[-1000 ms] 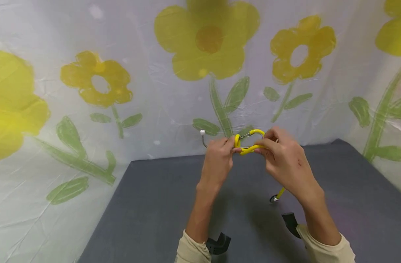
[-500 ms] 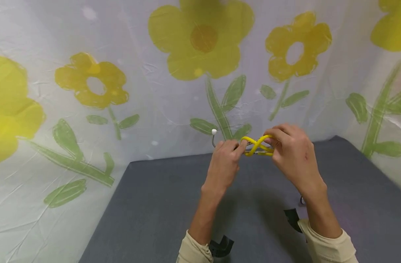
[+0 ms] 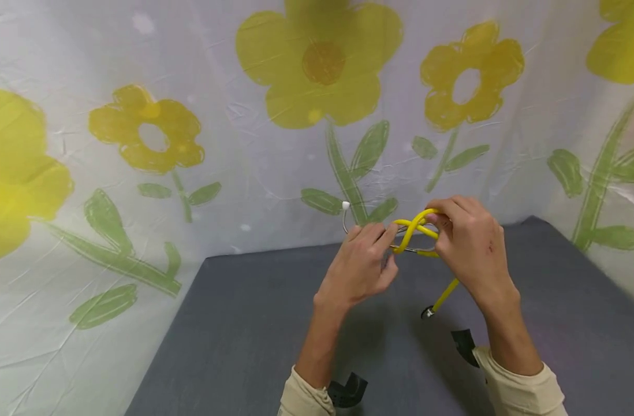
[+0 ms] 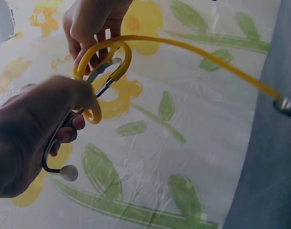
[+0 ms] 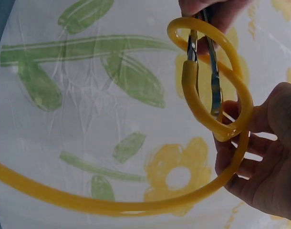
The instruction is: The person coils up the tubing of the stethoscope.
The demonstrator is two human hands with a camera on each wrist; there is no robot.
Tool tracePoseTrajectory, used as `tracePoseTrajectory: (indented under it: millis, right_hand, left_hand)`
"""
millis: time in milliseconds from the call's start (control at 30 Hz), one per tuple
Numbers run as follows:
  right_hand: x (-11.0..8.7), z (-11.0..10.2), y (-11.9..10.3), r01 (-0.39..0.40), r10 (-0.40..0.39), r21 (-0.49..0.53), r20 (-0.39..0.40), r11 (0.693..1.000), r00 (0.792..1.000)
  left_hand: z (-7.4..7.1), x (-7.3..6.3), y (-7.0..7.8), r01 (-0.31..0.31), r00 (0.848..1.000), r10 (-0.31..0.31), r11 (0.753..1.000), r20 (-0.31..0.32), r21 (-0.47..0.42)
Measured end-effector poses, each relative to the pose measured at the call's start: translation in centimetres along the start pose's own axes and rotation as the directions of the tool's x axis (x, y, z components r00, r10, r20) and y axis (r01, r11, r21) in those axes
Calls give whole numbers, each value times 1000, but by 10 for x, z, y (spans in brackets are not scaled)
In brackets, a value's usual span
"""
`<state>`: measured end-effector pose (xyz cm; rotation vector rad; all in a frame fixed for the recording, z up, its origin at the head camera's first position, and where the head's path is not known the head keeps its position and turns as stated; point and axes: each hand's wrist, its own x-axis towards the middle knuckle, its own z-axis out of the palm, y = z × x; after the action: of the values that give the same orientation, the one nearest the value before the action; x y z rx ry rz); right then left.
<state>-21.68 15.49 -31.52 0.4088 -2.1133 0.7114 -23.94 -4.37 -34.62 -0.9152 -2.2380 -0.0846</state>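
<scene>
A stethoscope with yellow tubing (image 3: 413,228) is held up above the table between both hands. My left hand (image 3: 355,263) grips its metal ear tubes; in the left wrist view the fingers curl round them, and one white ear tip (image 4: 69,172) sticks out below the hand. My right hand (image 3: 473,245) pinches the yellow tubing near where it splits, as the right wrist view shows. The tubing (image 5: 229,47) makes a loop round the metal ear tubes (image 5: 214,78). Its free length (image 4: 198,50) hangs down to the chest piece (image 3: 428,312). The other ear tip is hidden.
A dark grey table (image 3: 254,329) lies below the hands. Behind it hangs a pale sheet (image 3: 265,167) printed with yellow flowers. Black curved mounts (image 3: 348,390) show at both wrists, beside beige sleeves (image 3: 306,393).
Both hands have shifted slightly right with the stethoscope. The yellow loop looks wider than one second ago. The chest piece, partly hidden behind the right arm half a second ago, shows again.
</scene>
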Motion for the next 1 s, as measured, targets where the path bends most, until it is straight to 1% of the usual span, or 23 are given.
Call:
tracePoseTrajectory:
  millis: [67,133,233,333,433,533,600,667,733,833,900,1000]
  right_hand:
    - [0,1,0,2,-2,2,-1,1000,1000]
    - [1,1,-1,2,-2,7,1,1000,1000]
    - [2,2,-1,-5,5,0,0,1000,1000]
    - [2,2,-1,-16,16,-16,-2,1000,1000]
    - [1,3,1,-17,17,-13,-12,1000,1000]
    - [1,2,4,-10,10,8,-11,1000,1000]
    - [1,0,8,-16,16,37,10,999,1000]
    - [1,-1,13,-46,41,108,53,993,998]
    - [2,-2,20,-102,80,211,110,972,991]
    - [4,0,33,-181,129,335,172,925,977]
    - [4,3,41,-213,145,385,198,898,969]
    - [3,13,46,-241,147,428,241,871,959]
  left_hand:
    - [-1,-1,-2,3,1000,-3,1000,11,-11]
    - [-2,-1,-3,8,1000,-8,1000,2,-15]
    - [-1,-1,-3,6,999,-7,999,-33,-33]
    - [0,-2,-4,-15,997,13,999,-72,-39]
    - [0,-3,-6,-48,995,44,998,-87,-43]
    - [-2,-3,-8,-85,993,81,996,-88,-34]
    - [-4,-4,-10,-120,988,117,992,-98,-30]
    - [-5,-4,-11,-163,981,160,987,-112,-16]
    - [-7,-4,-11,-202,971,199,979,-129,-6]
    - [-9,-4,-11,-238,959,234,971,-161,-9]
    - [-11,-3,-11,-242,955,235,970,-183,-18]
    - [-13,-3,-13,-224,954,215,974,-209,-23]
